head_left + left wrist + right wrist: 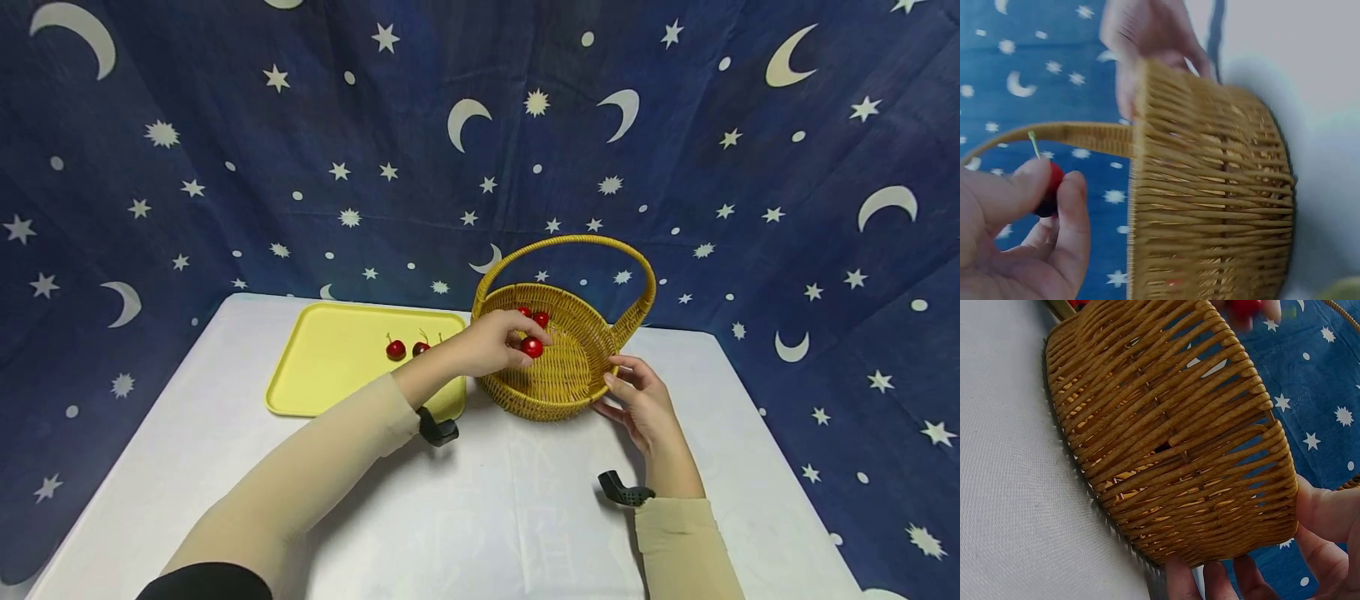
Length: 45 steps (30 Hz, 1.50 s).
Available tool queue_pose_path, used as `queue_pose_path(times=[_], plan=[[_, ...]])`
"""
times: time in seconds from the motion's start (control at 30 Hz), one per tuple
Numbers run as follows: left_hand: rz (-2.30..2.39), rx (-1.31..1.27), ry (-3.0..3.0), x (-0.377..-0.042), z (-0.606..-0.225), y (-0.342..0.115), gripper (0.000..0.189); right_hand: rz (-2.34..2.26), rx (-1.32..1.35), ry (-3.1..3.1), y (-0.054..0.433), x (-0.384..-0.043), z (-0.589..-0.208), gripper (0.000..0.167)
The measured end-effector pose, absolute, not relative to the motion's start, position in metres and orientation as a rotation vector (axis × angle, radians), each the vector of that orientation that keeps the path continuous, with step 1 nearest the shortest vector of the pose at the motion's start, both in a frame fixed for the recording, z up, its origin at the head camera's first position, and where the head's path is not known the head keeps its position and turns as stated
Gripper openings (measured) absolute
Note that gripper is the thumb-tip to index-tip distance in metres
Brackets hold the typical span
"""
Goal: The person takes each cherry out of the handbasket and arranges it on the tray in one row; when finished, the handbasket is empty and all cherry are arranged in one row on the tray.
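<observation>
While the left hand (498, 340) hangs over the basket (540, 408), we see its thumb and fingertips pinching one red cherry (532, 347). In the left wrist view we find this fruit squeezed between thumb and forefinger above the level of the rim, its pale green stem (1034, 145) poking out past the thumb; the lower part of the fruit looks dark. Directly below that pinch we make out the woven floor of the basket, and just beyond the fingers two loose cherries (541, 319) lie inside, near the wall.

Across the basket from the pinch, we see the right hand (643, 404) gripping the side, close to the foot of the arched handle (577, 240). Its thumb lies at the rim and its other fingers bend against the outside of the wall, so that the weave is held between them.

To the left of the pinching hand, partly behind its forearm, we see a yellow tray (345, 358). On it, near that arm, we count two dark red cherries (396, 349) with stems; another stem shows beside the sleeve (330, 467), though we cannot tell what lies beneath it. Under both grips spreads a white cloth (480, 517), and beyond them hangs a dark blue backdrop (435, 100) patterned with moons and stars.
</observation>
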<state>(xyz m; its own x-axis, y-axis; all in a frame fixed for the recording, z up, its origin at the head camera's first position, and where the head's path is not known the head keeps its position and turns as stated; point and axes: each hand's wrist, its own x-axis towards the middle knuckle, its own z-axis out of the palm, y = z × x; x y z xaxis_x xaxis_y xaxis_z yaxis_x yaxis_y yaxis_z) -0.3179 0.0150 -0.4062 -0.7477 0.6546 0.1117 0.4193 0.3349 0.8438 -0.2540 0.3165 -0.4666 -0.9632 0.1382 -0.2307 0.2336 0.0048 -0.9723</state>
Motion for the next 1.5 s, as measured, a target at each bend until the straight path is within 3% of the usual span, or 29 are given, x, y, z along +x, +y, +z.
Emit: queue_pose_path(times=[0.3, 0.63, 1.03, 1.27, 1.5], plan=[[1.537, 0.684, 2.494, -0.284, -0.420, -0.078, 0.034, -2.149, 0.407, 2.170, 0.315, -0.252, -0.470, 0.037], [1.327, 0.227, 2.815, -0.305, -0.456, -0.175, 0.034, -2.149, 0.416, 2.169, 0.316, -0.252, -0.471, 0.036], [1.183, 0.107, 2.833, -0.326, -0.490, -0.193, 0.040, -2.161, 0.401, 2.165, 0.317, -0.254, -0.474, 0.034], [1.171, 0.111, 2.839, -0.326, -0.491, -0.196, 0.046, -2.156, 0.405, 2.166, 0.316, -0.255, -0.474, 0.036], [1.211, 0.154, 2.818, -0.324, -0.489, -0.195, 0.039, -2.151, 0.415, 2.175, 0.316, -0.256, -0.472, 0.037]])
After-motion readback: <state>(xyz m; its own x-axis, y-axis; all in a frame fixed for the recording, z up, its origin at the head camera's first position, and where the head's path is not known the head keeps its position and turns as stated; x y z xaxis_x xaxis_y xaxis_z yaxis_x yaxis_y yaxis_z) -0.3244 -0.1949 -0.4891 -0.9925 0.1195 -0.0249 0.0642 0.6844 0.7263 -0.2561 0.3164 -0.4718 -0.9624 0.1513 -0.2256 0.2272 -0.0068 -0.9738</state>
